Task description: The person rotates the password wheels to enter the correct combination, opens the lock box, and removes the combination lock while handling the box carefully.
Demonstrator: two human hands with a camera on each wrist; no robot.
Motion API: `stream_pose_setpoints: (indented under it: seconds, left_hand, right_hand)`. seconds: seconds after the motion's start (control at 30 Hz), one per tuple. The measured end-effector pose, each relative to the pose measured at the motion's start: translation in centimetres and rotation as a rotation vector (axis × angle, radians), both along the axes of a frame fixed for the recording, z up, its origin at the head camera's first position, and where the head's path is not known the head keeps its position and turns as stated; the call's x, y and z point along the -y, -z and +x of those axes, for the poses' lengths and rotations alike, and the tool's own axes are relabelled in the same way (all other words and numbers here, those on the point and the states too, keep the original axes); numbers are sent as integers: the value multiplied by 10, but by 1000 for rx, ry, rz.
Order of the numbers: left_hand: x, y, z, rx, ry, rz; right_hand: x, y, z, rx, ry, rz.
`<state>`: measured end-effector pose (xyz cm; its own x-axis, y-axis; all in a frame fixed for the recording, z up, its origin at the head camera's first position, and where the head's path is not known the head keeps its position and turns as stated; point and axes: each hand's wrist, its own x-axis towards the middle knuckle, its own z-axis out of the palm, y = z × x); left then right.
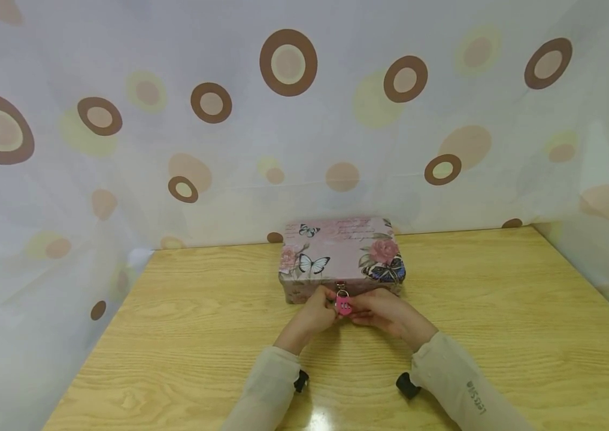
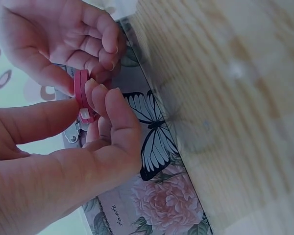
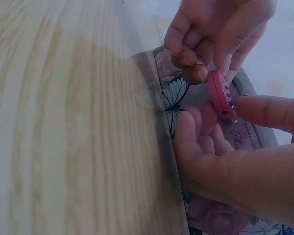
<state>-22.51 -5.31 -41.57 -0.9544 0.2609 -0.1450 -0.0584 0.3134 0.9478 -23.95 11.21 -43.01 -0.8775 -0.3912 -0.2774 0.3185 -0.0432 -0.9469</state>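
Note:
A pink combination padlock (image 1: pixel 344 306) hangs by its metal shackle from the front clasp (image 1: pixel 341 285) of a pink box (image 1: pixel 336 245) printed with butterflies and roses. My left hand (image 1: pixel 315 312) pinches one side of the padlock between thumb and fingers; in the left wrist view the thumb lies flat to its edge. From the other side, my right hand (image 1: pixel 387 314) holds the padlock too, its thumb near the shackle and its fingers curled behind. Number dials show on the padlock's (image 3: pixel 220 95) face in the right wrist view. The box lid is down.
The box stands on a wood-grain table (image 1: pixel 202 335), close to its back edge. A white cloth (image 1: pixel 239 149) with brown and peach circles hangs behind and at both sides. Black straps (image 1: pixel 408 385) show beneath the pale sleeves.

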Motion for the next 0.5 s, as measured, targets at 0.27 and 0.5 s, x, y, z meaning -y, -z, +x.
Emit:
stream_pose_setpoints:
  seconds: [0.27, 0.5]
  left_hand:
    - [0, 1, -1, 12, 4, 5]
    - [-1, 1, -1, 12, -2, 5]
  right_hand:
    - [0, 1, 0, -41, -37, 2]
    - [0, 1, 1, -77, -37, -3]
